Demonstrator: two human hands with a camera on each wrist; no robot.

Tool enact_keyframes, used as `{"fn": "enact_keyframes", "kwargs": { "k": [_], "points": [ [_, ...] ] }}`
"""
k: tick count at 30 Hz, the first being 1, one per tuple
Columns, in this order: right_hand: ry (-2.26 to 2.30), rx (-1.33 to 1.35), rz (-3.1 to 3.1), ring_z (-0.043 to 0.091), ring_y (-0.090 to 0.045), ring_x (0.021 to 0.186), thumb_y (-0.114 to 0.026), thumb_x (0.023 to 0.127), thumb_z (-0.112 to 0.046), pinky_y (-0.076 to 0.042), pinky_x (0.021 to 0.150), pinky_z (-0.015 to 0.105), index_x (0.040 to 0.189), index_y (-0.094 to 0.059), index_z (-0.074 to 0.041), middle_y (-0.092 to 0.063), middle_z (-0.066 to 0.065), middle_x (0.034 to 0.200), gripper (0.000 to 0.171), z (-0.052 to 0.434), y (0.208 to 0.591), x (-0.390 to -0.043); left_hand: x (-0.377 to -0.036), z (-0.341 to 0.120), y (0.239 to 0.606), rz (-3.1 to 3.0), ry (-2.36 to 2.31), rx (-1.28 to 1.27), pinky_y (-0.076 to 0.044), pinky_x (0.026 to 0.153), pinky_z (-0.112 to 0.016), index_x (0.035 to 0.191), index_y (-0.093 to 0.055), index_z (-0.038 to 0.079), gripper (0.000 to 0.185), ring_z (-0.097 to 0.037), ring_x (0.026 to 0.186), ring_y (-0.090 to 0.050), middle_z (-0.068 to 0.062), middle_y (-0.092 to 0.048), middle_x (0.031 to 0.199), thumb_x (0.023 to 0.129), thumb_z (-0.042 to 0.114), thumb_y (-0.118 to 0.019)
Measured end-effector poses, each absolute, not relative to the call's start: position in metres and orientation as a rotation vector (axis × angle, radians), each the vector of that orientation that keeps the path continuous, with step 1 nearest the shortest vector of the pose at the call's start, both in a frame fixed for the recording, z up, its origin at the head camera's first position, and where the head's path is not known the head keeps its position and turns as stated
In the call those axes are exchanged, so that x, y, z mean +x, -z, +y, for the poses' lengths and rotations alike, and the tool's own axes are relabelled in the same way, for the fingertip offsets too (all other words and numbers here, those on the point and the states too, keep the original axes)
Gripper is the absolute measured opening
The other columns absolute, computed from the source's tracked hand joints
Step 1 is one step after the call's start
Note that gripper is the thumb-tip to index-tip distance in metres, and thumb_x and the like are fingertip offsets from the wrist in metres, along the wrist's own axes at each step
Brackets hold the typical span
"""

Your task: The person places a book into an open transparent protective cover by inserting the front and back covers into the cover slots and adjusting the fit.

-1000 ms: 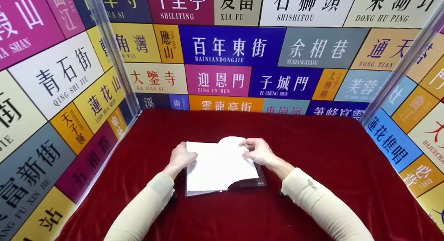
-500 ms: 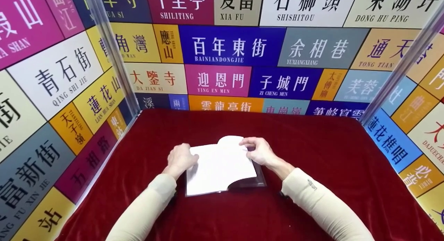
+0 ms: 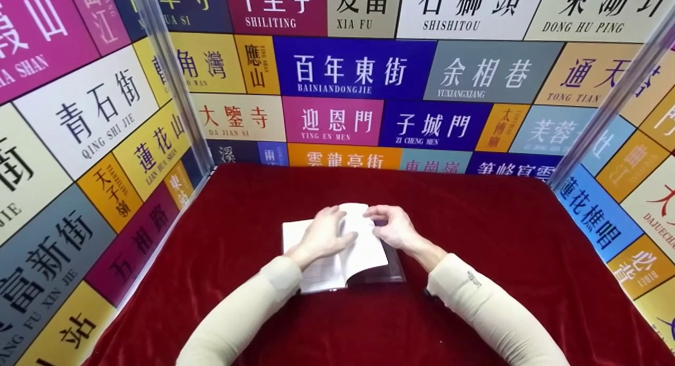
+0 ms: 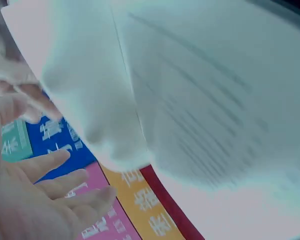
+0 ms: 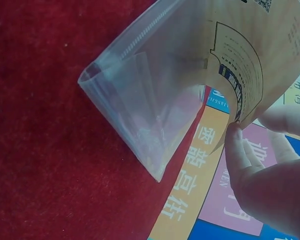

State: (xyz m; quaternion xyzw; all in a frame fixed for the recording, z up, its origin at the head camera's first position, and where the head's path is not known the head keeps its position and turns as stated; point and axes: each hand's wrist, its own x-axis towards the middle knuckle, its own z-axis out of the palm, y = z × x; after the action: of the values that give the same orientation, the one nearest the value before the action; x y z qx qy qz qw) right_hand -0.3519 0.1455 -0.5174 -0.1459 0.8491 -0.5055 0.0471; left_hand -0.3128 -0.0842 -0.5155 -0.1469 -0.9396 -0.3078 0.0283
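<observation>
An open book (image 3: 366, 252) lies in the middle of the red cloth, its right-hand leaves lifted and curving up. My left hand (image 3: 322, 234) is over the middle of the book, fingers extended and apart from the thumb. In the left wrist view, those fingers are relaxed beside a blank leaf, with a printed page (image 4: 205, 115) to its right. My right hand (image 3: 398, 230) pinches the book's upper right edge. From the right wrist, the brown printed back cover (image 5: 275, 55) shows between thumb and fingers. Below it spreads a clear plastic book cover (image 5: 135, 100) with a folded flap.
Red velvet cloth (image 3: 474, 223) covers the table. Panels with large characters (image 3: 348, 68) stand behind and on both sides, with clear corner posts (image 3: 179, 86) at the joins.
My left hand has left the book's left edge and moved right to its middle, turning a leaf over to the left. The right hand stays at the right edge.
</observation>
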Motion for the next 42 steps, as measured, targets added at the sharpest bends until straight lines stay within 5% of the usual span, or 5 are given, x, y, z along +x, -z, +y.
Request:
{"fn": "enact_keyframes", "kwargs": {
  "k": [8,15,20,24,42],
  "points": [
    [1.656,-0.438,2.582,0.046,-0.068,0.144,-0.066,0.084,0.013,-0.061,0.116,0.051,0.147,-0.068,0.0,-0.071,0.025,0.151,0.065,0.142,0.516,-0.355,-0.317,-0.05,0.52,-2.92,0.851,-0.573,-0.043,0.135,-0.058,0.165,-0.05,0.001,0.1,-0.048,0.171,-0.031,-0.03,-0.037,0.178,0.094,0.068,-0.071],
    [1.851,-0.257,2.356,0.043,-0.075,0.13,-0.069,0.089,0.013,-0.064,0.089,0.025,0.165,-0.047,0.003,-0.066,0.032,0.154,0.08,0.141,0.511,-0.356,-0.316,-0.037,0.52,-2.902,0.845,-0.569,-0.037,0.138,-0.062,0.171,-0.04,0.001,0.103,-0.051,0.171,-0.029,-0.032,-0.029,0.182,0.094,0.06,-0.075],
    [1.846,-0.109,2.239,0.016,-0.074,0.089,-0.074,0.094,0.003,-0.061,0.071,0.024,0.146,-0.066,0.008,-0.085,0.015,0.112,0.053,0.142,0.511,-0.355,-0.316,-0.035,0.52,-2.911,0.831,-0.569,-0.035,0.138,-0.065,0.175,-0.032,0.005,0.105,-0.05,0.173,-0.025,-0.03,-0.024,0.184,0.095,0.059,-0.074],
    [1.794,-0.082,2.207,0.008,-0.064,0.067,-0.071,0.095,0.0,-0.055,0.059,0.02,0.127,-0.078,0.008,-0.078,-0.001,0.083,0.034,0.142,0.513,-0.355,-0.317,-0.035,0.521,-2.895,0.748,-0.611,-0.035,0.137,-0.067,0.176,-0.031,0.005,0.105,-0.05,0.172,-0.027,-0.032,-0.025,0.183,0.096,0.059,-0.073],
    [1.732,-0.122,2.178,0.006,-0.068,0.056,-0.074,0.102,-0.016,-0.055,0.053,0.02,0.115,-0.082,0.005,-0.071,-0.004,0.066,0.026,0.142,0.515,-0.352,-0.317,-0.052,0.522,-3.034,0.564,-0.665,-0.022,0.141,-0.07,0.179,-0.022,0.008,0.09,-0.047,0.177,-0.01,-0.021,-0.013,0.19,0.112,0.064,-0.038]
  ]
}}
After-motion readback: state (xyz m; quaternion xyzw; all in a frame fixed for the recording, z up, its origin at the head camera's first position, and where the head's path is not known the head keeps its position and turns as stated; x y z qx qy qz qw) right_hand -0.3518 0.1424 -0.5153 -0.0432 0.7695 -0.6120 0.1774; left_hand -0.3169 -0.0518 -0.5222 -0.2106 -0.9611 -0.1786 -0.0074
